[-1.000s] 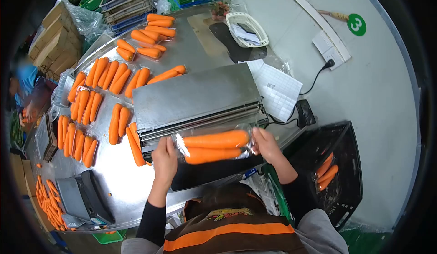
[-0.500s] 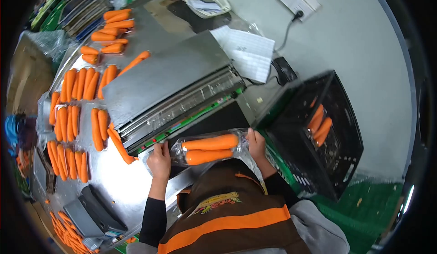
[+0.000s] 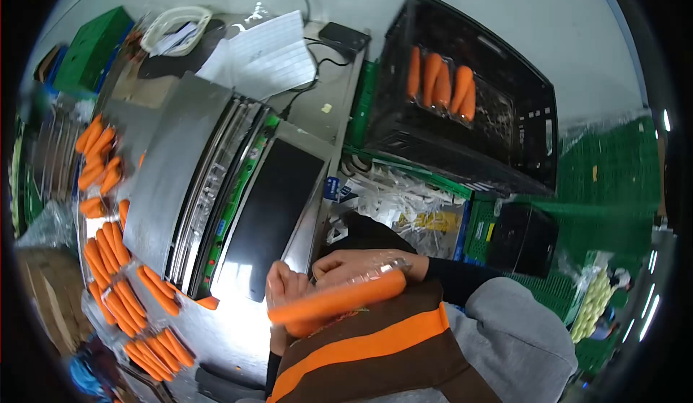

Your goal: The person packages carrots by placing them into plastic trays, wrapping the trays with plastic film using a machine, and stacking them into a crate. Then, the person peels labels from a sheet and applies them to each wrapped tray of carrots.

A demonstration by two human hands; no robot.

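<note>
A film-wrapped pack of carrots (image 3: 346, 295) is tilted close in front of the brown apron (image 3: 361, 338). My left hand (image 3: 287, 284) is closed on the pack's left end, with fingers curled at the film. My right hand (image 3: 357, 264) lies behind the pack's upper side, its fingers bent against the film near my left hand. The wrapping machine (image 3: 234, 193), with its black plate (image 3: 278, 201), stands just beyond my hands. Wrapped carrot packs (image 3: 119, 305) lie on the metal table (image 3: 231, 341) at the left.
A black crate (image 3: 512, 100) holding wrapped carrots (image 3: 440, 81) stands at the upper right, on green crates (image 3: 606, 157). Behind the machine are a paper sheet (image 3: 263, 55) and a white basket (image 3: 195, 40). Plastic bags (image 3: 390, 201) lie below the table's edge.
The view has turned toward the black crate. The pack has come off the machine's front and closer to the apron, now tilted. My right hand has moved from the pack's far end toward my left hand.
</note>
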